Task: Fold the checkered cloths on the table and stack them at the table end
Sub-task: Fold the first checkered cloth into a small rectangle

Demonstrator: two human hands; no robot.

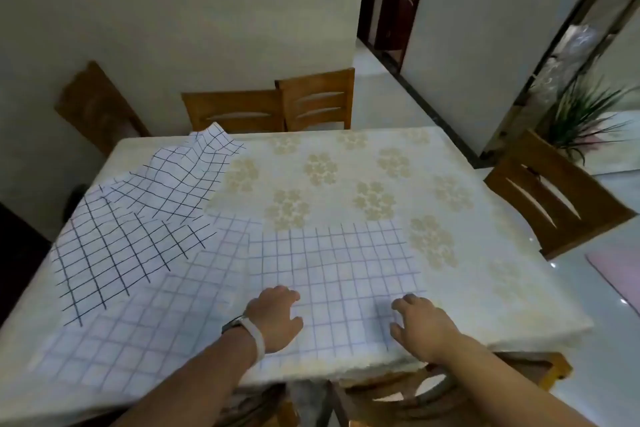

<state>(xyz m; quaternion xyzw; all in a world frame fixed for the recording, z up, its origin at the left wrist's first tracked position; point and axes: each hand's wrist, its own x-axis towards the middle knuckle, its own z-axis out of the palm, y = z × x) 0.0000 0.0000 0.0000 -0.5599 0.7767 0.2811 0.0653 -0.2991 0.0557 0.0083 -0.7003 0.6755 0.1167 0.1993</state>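
Both hands are planted at the table's [460,253] near edge, on the pale-checked cloth [339,260] spread there. The left hand [277,317], with a white band [258,340] at the wrist, sits palm-down near that cloth's middle, fingers bent onto the fabric. The right hand [420,328] lies close to the cloth's right border, fingers spread and bent, thumb out. Blur hides whether either hand pinches the fabric or only presses it, so I cannot tell their hold. Set apart across the width like this, they seem placed to pin and smooth the cloth before a fold, which suits limp fabric that would otherwise slide on the flowered table cover. More pale checks run toward the table's near-left corner; whether that is the same piece or another one is unclear. A dark-checked cloth [110,253] lies rumpled at the table's left side, well apart from both hands, and a second dark-checked cloth [187,177] reaches on to the table's far-left corner. I see no folded stack at the table's far end, so most of the job probably remains.
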